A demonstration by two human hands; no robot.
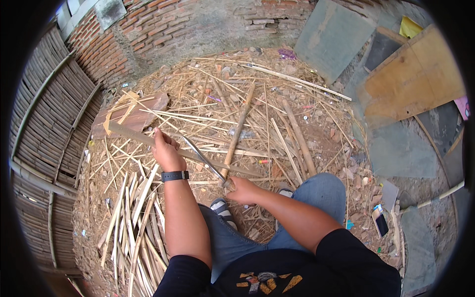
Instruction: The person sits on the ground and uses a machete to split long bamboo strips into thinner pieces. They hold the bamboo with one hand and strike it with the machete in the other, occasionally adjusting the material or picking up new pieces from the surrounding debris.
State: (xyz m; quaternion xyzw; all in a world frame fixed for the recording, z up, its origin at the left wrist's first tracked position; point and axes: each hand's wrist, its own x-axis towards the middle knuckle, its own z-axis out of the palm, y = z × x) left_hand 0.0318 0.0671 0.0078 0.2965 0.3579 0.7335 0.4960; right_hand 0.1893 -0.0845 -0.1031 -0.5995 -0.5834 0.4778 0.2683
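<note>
My left hand (167,152), with a dark watch on its wrist, is closed around a long bamboo piece (129,132). The piece slants from upper left down toward the middle. My right hand (242,191) grips the handle of a machete (200,155), whose narrow, slightly curved blade points up and left. The blade crosses over the bamboo piece just right of my left hand; whether it touches, I cannot tell. Below and beyond my hands lies a round wooden pole (240,126) on the ground, its near end by the machete handle.
Split bamboo strips (132,222) lie heaped left of my legs. More strips and poles (298,133) litter the ground ahead. A brown board (143,116) lies at far left. A bamboo wall (47,128), a brick wall (198,24) and leaning panels (336,37) surround the spot. A phone (380,221) lies right.
</note>
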